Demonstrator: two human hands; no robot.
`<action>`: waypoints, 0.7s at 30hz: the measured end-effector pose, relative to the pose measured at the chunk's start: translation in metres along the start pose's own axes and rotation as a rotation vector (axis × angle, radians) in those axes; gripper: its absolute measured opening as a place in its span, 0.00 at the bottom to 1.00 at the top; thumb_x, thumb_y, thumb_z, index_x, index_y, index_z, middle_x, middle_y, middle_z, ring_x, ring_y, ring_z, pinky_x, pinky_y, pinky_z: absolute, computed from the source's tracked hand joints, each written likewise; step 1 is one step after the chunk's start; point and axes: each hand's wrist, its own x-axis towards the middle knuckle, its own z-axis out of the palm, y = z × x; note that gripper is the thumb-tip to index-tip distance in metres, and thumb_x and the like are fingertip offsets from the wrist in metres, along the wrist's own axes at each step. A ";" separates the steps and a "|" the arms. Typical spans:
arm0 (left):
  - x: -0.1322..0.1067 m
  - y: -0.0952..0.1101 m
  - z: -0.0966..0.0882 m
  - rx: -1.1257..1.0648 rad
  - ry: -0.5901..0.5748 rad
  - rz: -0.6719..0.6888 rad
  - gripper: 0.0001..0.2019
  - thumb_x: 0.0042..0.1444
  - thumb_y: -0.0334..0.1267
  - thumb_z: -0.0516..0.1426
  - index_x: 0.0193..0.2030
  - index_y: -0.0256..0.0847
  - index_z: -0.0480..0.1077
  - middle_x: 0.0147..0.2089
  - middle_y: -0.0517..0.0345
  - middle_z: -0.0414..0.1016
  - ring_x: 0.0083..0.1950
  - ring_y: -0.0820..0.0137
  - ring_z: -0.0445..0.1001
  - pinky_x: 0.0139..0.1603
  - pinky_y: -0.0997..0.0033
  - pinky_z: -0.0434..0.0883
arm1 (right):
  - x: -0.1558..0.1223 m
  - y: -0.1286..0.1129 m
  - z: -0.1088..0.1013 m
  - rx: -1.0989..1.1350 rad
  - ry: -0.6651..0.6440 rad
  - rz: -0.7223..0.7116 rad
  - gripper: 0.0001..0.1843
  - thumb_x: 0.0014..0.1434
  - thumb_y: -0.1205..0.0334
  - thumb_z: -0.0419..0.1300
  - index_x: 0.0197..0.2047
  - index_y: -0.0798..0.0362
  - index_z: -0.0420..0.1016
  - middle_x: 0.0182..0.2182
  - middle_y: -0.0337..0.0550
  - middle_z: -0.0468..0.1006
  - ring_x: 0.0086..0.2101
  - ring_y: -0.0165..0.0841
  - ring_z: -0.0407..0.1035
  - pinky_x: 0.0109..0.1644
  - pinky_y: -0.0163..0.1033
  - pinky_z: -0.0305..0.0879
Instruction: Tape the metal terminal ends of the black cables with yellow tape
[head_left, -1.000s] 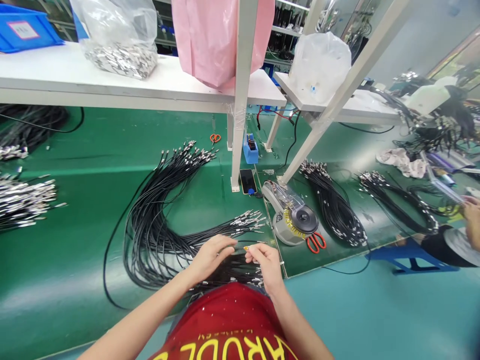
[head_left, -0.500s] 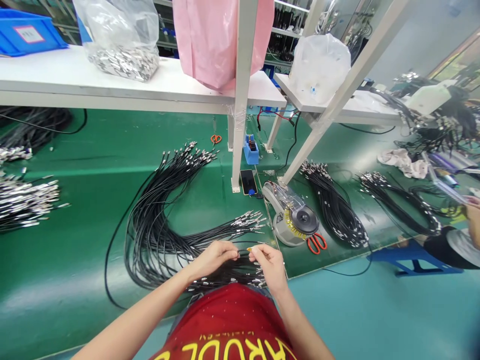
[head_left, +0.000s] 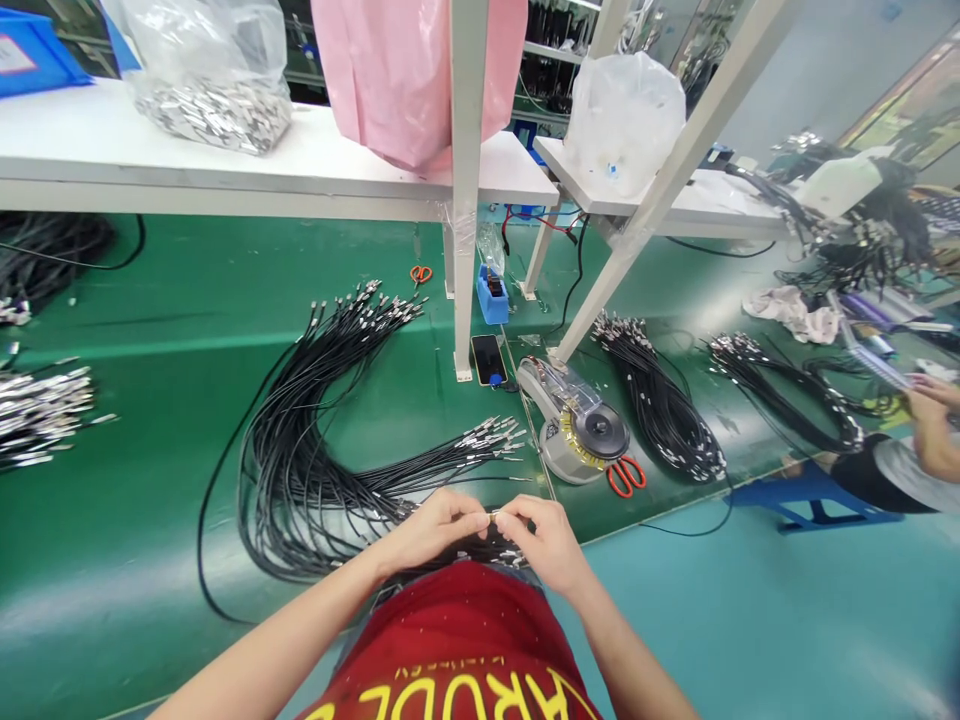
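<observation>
2 bare hands: L hand [head_left: 433,530] & R hand [head_left: 545,545], fingers [head_left: 510,520] together, clamped on thin black wire w/ metal terminal [head_left: 491,514], prob. for fine control; wire sits over loose black cable bundle [head_left: 315,500] on green-matted desk [head_left: 127,500].

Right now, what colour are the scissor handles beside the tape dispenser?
The scissor handles are orange-red, seen best in the head view.

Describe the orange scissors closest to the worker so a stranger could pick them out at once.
Find the green work mat under the white shelf, then the grey tape dispenser with its clear cover and yellow ring. The orange-handled scissors lie just off its lower right side, before the bundle of black cables. The other orange pair sits far back near the shelf and looks much smaller.
</observation>
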 end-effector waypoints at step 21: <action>0.061 -0.111 -0.009 0.582 0.249 -0.099 0.09 0.61 0.37 0.55 0.44 0.42 0.75 0.46 0.49 0.74 0.52 0.58 0.69 0.56 0.61 0.64 | -0.033 0.113 -0.009 -0.377 0.208 0.457 0.13 0.57 0.64 0.54 0.25 0.48 0.78 0.23 0.41 0.79 0.27 0.35 0.71 0.30 0.35 0.54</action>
